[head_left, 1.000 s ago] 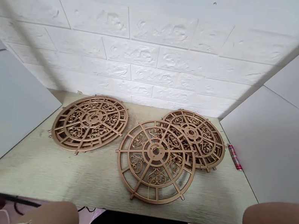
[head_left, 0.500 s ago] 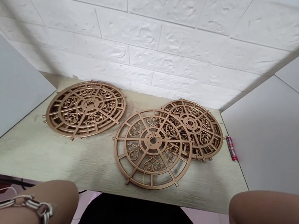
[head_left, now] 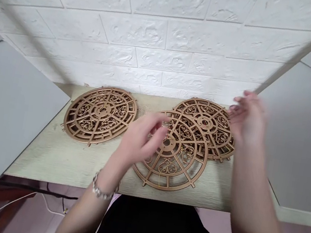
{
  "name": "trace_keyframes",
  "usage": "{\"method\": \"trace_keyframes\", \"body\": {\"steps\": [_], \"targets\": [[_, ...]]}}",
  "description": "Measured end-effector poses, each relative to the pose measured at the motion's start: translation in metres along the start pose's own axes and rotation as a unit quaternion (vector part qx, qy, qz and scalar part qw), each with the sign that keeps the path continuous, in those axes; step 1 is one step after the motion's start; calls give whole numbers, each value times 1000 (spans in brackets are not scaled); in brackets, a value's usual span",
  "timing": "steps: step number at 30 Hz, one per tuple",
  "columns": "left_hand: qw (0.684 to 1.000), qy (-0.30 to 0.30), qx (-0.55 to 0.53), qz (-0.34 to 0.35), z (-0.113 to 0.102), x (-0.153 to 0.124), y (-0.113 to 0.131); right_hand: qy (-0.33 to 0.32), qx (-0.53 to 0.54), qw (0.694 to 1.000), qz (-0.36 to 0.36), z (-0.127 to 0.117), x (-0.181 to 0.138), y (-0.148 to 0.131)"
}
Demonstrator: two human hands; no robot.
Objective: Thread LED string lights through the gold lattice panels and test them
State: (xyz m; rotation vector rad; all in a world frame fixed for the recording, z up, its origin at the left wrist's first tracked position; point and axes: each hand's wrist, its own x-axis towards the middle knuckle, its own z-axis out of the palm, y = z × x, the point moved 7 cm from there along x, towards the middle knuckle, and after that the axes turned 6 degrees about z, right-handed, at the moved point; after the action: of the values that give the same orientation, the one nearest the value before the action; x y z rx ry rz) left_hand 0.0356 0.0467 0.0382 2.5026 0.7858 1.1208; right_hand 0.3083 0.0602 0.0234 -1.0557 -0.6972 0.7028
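Over the left part of the front bronze-coloured openwork disc (head_left: 182, 178) is my left hand (head_left: 142, 136), fingers bent and thumb apart from them. Thin wire shows near its fingertips; I see nothing gripped there. The disc is round, with spokes, scrollwork and a centre hole, and a thin yellow thread lies across it. It overlaps a stack of similar discs (head_left: 204, 122) at the right. My right hand (head_left: 247, 118) is raised beside that stack's right edge, smeared by motion. Something small and dark shows at its fingers, too blurred to name.
Another stack of these discs (head_left: 102, 111) lies at the left of the pale wooden table (head_left: 60, 164). A white brick-patterned wall (head_left: 154, 33) stands behind. Grey panels (head_left: 305, 145) close in both sides. Cables (head_left: 50, 194) hang below the front edge at left.
Both hands have come up over the table from beside my lap. The view has shifted slightly. The small red-wrapped stick at the right edge is no longer visible, where my right arm now is.
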Motion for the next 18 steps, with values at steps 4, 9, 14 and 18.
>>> {"method": "trace_keyframes", "body": {"steps": [4, 9, 14, 18], "targets": [[937, -294, 105, -157, 55, 17, -49, 8, -97, 995, 31, 1, -2, 60], [847, -449, 179, -222, 84, 6, -72, -147, -381, 911, -62, 21, -21, 65], [870, -427, 170, -180, 88, 6, -75, -298, -519, 798, -69, 38, -35, 64], [896, -390, 120, -177, 90, 5, -83, -347, -553, 755, -57, 44, -47, 65]]}}
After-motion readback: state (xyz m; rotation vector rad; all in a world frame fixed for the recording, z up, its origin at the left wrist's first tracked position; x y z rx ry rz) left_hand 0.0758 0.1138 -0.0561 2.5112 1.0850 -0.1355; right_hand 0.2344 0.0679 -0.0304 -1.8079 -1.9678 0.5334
